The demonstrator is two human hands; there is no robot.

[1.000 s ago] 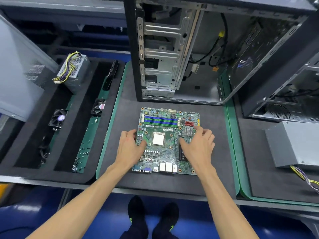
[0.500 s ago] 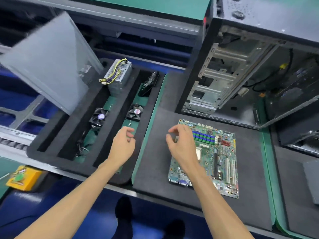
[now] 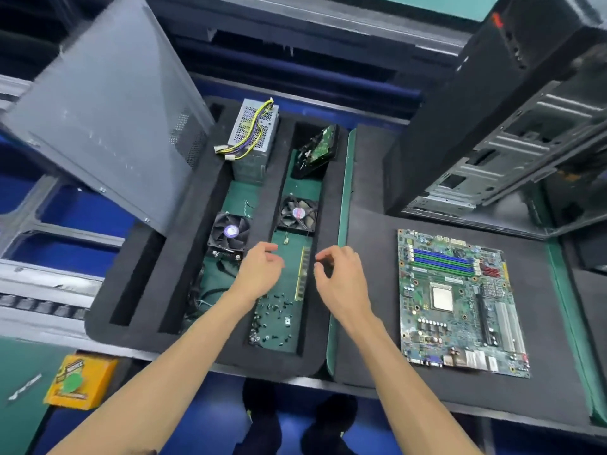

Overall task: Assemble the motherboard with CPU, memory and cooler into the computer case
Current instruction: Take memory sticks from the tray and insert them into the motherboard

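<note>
Both hands hover empty, fingers loosely curled: the left hand [image 3: 261, 272] and right hand [image 3: 341, 280] flank a slim green memory stick [image 3: 303, 274] lying lengthwise in the black foam tray [image 3: 328, 224], right grip slightly nearer. Well to their right, the green motherboard [image 3: 460, 303] lies flat on the worktop [image 3: 368, 257].

Between the fingertips of the left hand [image 3: 259, 274] and the right hand [image 3: 338, 284] lies an open gap directly above the memory stick [image 3: 303, 274], which rests lengthwise against the right wall of its foam tray [image 3: 272, 178] slot. Beyond the fingers a cooler fan [image 3: 298, 214] blocks that slot, a second fan [image 3: 230, 232] fills the slot left of the left fingers, and loose screws [image 3: 274, 307] lie scattered on the slot floor behind the fingers, toward the wrists. Right of the right fingers, past the foam wall and green mat edge [image 3: 343, 198], the surface is unobstructed up to the motherboard [image 3: 460, 303], with the computer case [image 3: 492, 133] standing beyond it
</note>
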